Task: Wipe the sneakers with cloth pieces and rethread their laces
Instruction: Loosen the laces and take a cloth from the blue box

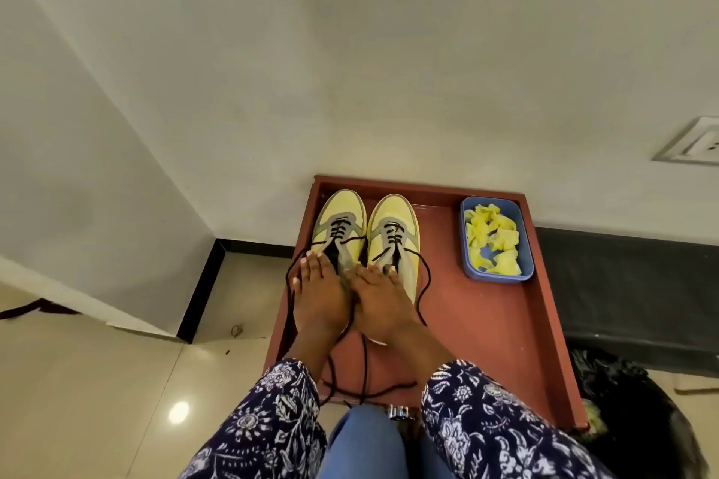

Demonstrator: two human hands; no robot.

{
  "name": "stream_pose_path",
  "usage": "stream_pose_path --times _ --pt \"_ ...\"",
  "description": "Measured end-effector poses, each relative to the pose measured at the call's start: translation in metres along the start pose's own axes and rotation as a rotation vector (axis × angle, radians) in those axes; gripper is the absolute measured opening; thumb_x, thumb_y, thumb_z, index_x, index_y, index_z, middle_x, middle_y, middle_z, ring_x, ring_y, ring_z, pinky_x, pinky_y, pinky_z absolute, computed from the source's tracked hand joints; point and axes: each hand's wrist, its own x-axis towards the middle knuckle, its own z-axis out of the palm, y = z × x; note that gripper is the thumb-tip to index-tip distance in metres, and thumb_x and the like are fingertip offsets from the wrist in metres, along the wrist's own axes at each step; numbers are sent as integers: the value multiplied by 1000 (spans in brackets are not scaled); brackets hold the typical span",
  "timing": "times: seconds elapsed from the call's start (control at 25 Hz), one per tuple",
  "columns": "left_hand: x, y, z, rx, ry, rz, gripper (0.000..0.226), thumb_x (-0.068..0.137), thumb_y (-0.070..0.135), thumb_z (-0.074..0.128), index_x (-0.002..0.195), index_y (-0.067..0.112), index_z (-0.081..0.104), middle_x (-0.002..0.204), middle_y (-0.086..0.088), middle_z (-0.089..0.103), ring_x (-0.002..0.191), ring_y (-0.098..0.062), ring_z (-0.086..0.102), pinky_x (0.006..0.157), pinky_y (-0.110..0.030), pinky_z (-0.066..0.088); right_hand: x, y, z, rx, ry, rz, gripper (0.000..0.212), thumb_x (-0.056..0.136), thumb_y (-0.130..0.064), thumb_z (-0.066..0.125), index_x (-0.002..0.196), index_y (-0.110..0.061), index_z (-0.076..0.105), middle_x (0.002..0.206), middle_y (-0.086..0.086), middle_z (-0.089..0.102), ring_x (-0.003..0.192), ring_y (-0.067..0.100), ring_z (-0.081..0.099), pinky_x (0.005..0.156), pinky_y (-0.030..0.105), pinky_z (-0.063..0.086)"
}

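Two yellow and grey sneakers stand side by side, toes away from me, at the back left of a red-brown wooden tray (486, 323). My left hand (317, 299) rests on the rear of the left sneaker (342, 210), fingers straight over its tongue. My right hand (379, 303) lies the same way on the right sneaker (393, 212). Black laces (422, 284) are threaded only through the front eyelets, and their long loose ends trail round both hands toward me. A blue box (525, 245) at the tray's back right holds several yellow cloth pieces (492, 241).
The tray stands against a white wall with a wall socket (692, 146) at the right. Glossy tiled floor (116, 381) lies to the left. A dark bundle (622, 400) sits on the floor by the tray's right edge. A metal knob (398, 411) is at the tray's near edge.
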Motion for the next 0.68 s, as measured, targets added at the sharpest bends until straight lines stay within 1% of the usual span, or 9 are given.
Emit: stream_pose_path --times 0.08,0.16,0.2,0.28,0.32,0.4,0.56,0.6,0.68 --pt "-1 -4 -5 -143 5 -91 52 97 20 32 143 -1 20 152 -20 19 142 -31 16 113 -40 22 -3 -6 2 -21 -29 -35 60 90 -19 47 145 -23 23 153 4 25 144 23 15 117 48 1" --pt "-2 -6 -6 -245 11 -122 42 96 17 37 134 -3 36 141 -22 36 131 -35 37 101 -40 38 -5 -12 7 -35 -41 -36 58 90 -19 50 143 -23 27 149 6 32 141 23 24 116 50 5" --pt "0 -7 -6 -281 18 -136 38 95 16 39 128 -3 42 135 -22 43 123 -35 45 93 -38 42 -5 -12 9 -32 -48 -22 56 90 -18 49 142 -22 29 146 6 35 139 23 27 116 49 6" --pt "0 -7 -9 -300 31 -171 32 93 14 43 120 -3 49 123 -21 53 110 -33 53 79 -30 40 -5 -12 11 -25 -30 -8 50 91 -16 47 139 -22 34 142 5 41 135 23 33 116 48 7" --pt "1 -7 -11 -293 38 -197 30 92 12 45 118 -2 51 120 -21 56 107 -33 55 75 -27 37 -6 -12 11 -25 -4 -9 45 92 -16 45 137 -22 38 139 5 44 133 23 36 116 48 8" --pt "3 -11 -11 -308 44 -243 31 88 7 48 117 -1 55 117 -21 59 106 -33 56 76 -26 37 -7 -12 12 -6 12 10 38 94 -18 41 132 -21 44 134 5 49 129 23 40 116 46 10" --pt "3 -11 -12 -341 59 -269 39 85 4 51 124 2 54 122 -20 58 111 -33 54 87 -29 42 -6 -11 13 10 28 15 35 95 -19 40 130 -20 46 130 5 51 126 24 42 115 44 12" --pt "4 -12 -12 -345 64 -266 39 85 4 51 124 2 54 122 -19 58 111 -32 54 86 -28 41 -5 -11 14 6 32 10 36 95 -20 40 130 -20 45 131 5 50 126 23 42 115 43 12" --pt "4 -11 -14 -358 63 -270 34 84 4 51 118 0 58 118 -20 60 108 -33 55 79 -26 39 -6 -11 14 9 39 -1 36 94 -19 41 129 -19 46 130 5 50 125 24 42 115 43 14"
